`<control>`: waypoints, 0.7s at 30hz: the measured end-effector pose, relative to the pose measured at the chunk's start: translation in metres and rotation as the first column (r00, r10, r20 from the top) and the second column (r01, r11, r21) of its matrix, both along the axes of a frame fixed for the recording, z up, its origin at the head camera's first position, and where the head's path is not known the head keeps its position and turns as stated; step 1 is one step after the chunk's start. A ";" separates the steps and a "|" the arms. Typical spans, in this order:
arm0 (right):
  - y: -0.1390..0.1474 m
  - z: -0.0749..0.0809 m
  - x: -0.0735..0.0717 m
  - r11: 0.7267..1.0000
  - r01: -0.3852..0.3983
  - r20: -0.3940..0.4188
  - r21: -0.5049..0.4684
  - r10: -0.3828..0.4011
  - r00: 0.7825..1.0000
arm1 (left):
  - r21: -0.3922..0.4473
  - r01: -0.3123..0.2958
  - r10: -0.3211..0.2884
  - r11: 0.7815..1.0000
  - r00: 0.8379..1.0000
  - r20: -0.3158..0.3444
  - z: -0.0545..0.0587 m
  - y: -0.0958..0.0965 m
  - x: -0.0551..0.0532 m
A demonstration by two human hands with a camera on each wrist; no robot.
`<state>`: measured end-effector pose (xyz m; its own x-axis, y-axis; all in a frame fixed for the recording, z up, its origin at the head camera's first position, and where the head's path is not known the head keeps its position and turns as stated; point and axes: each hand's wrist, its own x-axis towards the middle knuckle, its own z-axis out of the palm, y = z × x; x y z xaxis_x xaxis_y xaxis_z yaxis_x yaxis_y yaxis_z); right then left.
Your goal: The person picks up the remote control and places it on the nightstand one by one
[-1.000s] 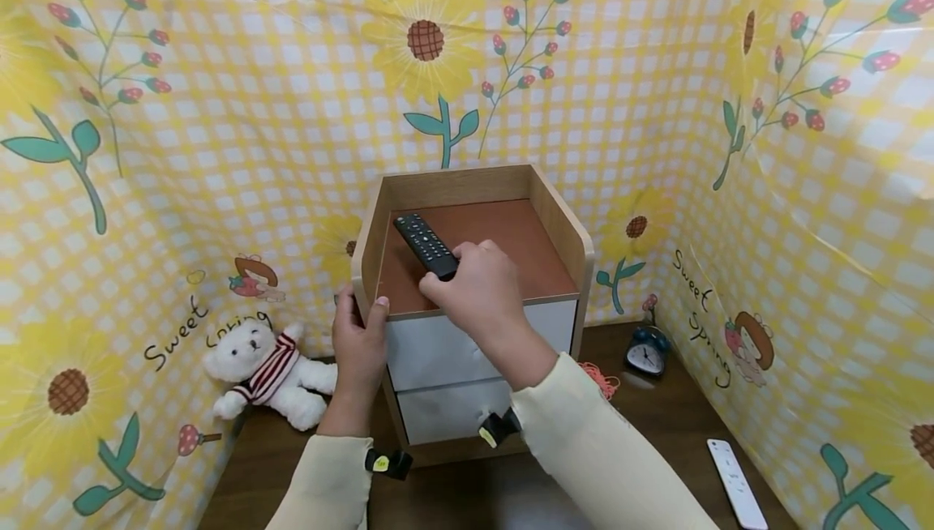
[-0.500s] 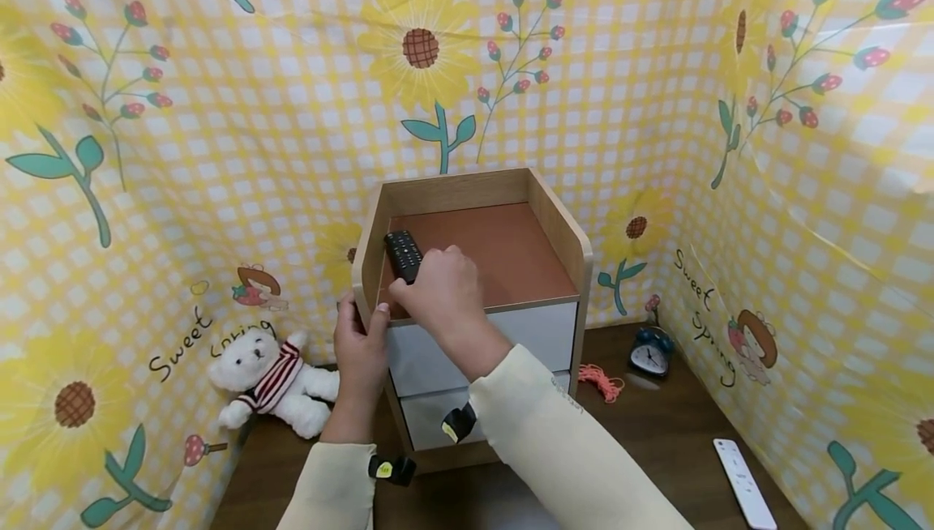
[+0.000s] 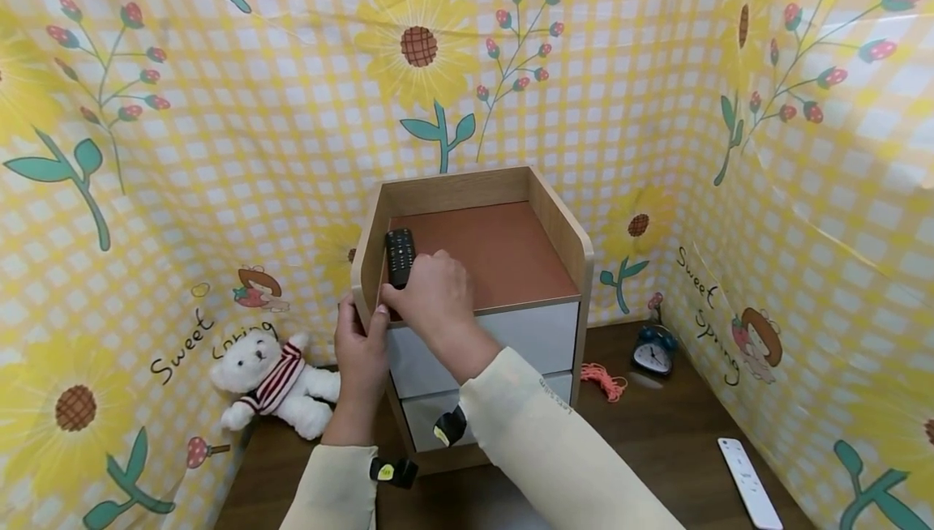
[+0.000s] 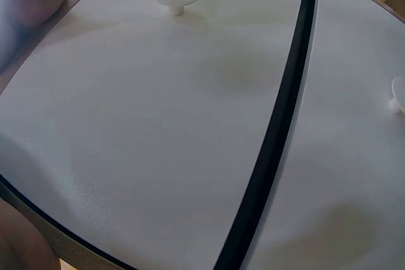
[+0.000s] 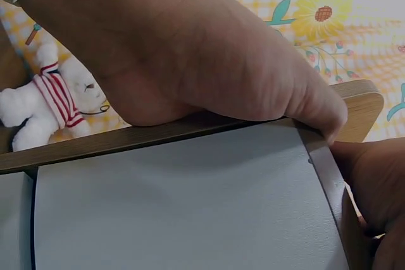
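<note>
A small bedside cabinet (image 3: 481, 350) with white drawers and a raised wooden rim stands in the middle. On its brown top, close along the left side panel, lies a black remote control (image 3: 400, 253). The fingers and thumb of my right hand (image 3: 438, 297) pinch its near end, which they partly hide. My left hand (image 3: 362, 356) grips the front of the left side panel, thumb on the inner side and fingers outside. In the right wrist view, the left hand (image 5: 202, 55) stretches along the panel, its thumb beside the right hand (image 5: 383, 184).
A white teddy bear (image 3: 273, 380) in a striped shirt sits left of the cabinet. To the right are orange cord (image 3: 604, 382), a dark alarm clock (image 3: 653, 350) and a white remote (image 3: 748, 483). Patterned cloth (image 3: 292, 108) surrounds the dark wooden tabletop (image 3: 657, 441).
My right hand has moved left with the black remote control, turning it from a slant to nearly parallel with the left panel. The left hand keeps its grip there.
</note>
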<state>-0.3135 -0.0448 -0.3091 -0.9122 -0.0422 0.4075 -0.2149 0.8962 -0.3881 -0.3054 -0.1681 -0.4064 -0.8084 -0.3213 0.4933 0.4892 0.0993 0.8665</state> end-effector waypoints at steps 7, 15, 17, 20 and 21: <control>-0.004 -0.001 0.000 1.000 -0.013 -0.018 0.011 0.013 1.000 | -0.001 -0.013 0.013 1.000 1.000 -0.004 0.001 -0.002 0.000; -0.003 0.000 0.001 0.998 -0.017 -0.043 0.064 0.020 0.999 | -0.002 -0.003 0.003 1.000 1.000 -0.022 0.001 -0.003 -0.001; 0.000 -0.001 0.004 0.998 -0.030 -0.033 0.063 0.033 0.999 | 0.000 0.004 -0.004 1.000 1.000 -0.016 0.001 -0.003 0.000; 0.013 -0.011 0.016 0.995 -0.096 -0.082 -0.025 0.093 0.992 | -0.001 0.016 -0.016 1.000 1.000 -0.003 0.000 -0.003 0.001; 0.020 -0.018 0.021 0.988 -0.142 -0.148 -0.063 0.131 0.980 | -0.004 0.017 -0.017 1.000 1.000 0.001 -0.001 -0.003 0.001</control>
<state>-0.2922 -0.0246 -0.3266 -0.8319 -0.1272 0.5402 -0.3912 0.8249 -0.4081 -0.3049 -0.1713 -0.4073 -0.8143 -0.3058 0.4934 0.4897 0.0944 0.8668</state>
